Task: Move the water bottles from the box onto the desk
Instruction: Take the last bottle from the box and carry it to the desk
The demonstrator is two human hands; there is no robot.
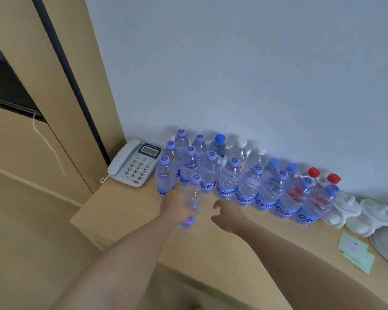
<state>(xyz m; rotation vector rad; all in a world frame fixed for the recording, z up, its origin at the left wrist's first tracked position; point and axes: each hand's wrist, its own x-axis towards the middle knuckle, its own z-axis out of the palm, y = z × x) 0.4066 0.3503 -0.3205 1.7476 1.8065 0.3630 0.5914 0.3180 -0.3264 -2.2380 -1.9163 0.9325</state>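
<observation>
Bottle (192,198) in your left hand (177,203), grip wrapped round lower body, base just at counter (130,204), front of rows (244,182) by wall so caps stay reachable. Right hand (227,214) empty, fingers loosely spread, near bottle. Phone (136,163) left of rows. Box not visible.

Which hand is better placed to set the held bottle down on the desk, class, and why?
The left hand: it already grips the bottle, upright just above the desk, in front of the standing bottles. The right hand is open and holds nothing.
</observation>
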